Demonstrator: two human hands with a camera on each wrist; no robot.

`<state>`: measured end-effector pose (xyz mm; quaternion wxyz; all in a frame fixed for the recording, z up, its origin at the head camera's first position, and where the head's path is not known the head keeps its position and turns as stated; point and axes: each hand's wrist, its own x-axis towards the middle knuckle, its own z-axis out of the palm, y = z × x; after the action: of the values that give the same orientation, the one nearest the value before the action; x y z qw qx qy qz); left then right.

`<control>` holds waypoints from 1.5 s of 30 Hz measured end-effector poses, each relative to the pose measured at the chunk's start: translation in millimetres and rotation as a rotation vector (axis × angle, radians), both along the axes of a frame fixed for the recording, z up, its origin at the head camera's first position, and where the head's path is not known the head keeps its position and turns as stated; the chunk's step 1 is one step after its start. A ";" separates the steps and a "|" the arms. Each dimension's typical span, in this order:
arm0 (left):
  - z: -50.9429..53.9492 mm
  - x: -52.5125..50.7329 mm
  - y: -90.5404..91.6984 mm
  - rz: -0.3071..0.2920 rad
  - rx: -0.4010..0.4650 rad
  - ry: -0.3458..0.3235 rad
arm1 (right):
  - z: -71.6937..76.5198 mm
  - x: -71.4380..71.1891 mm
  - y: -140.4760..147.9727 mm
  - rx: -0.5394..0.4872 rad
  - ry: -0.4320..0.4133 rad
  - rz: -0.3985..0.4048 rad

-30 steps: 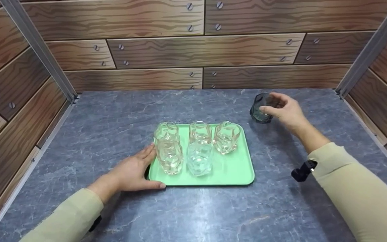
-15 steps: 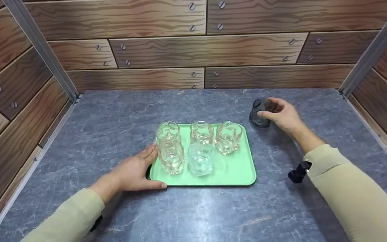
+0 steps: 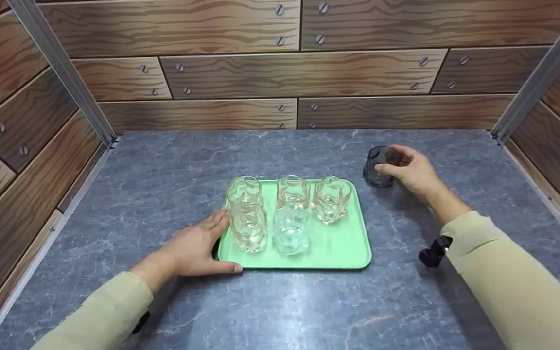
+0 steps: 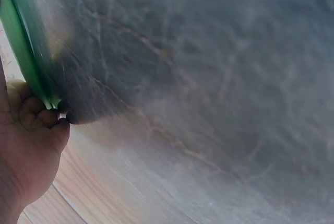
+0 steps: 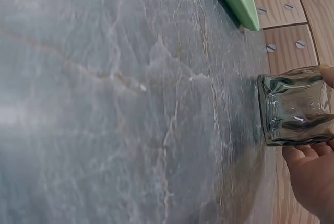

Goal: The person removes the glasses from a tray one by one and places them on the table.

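Observation:
My right hand (image 3: 415, 170) grips a smoky grey drinking glass (image 3: 375, 170) at the back right of the table, thumb on the near side. In the right wrist view that glass (image 5: 297, 106) is upright with its base at or just above the tabletop; I cannot tell whether they touch. At the left end of the green tray (image 3: 338, 250), my left hand (image 3: 195, 248) holds the rim, thumb along the front edge. Curled fingers show against the rim in the left wrist view. Several clear glasses (image 3: 250, 233) and a pale blue glass (image 3: 292, 236) stand on the tray.
The grey marbled table (image 3: 280, 311) is bounded by wood-print panels (image 3: 304, 73) at the back and both sides. Metal posts (image 3: 73, 82) rise at the back corners. Bare tray surface shows at its front right, beside the pale blue glass.
My right hand has lowered the grey glass and brought it slightly nearer. The view has shifted a little; my left hand and the tray stay in place.

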<state>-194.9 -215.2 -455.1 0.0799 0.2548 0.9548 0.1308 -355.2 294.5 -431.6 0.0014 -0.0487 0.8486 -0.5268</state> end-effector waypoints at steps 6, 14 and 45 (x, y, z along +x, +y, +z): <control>-0.8 1.1 0.9 0.000 0.007 0.002 | 0.1 3.1 2.1 -0.014 0.001 0.012; -1.3 1.2 2.1 -0.004 0.014 0.011 | 0.3 5.6 4.5 -0.039 0.003 0.033; -2.4 1.6 0.2 0.001 0.026 0.021 | 46.4 69.5 -57.0 -0.113 0.222 0.140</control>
<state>-193.3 -215.0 -457.5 0.0666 0.2565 0.9539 0.1407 -285.7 237.5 -385.2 -0.0586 -0.1660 0.8071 -0.5636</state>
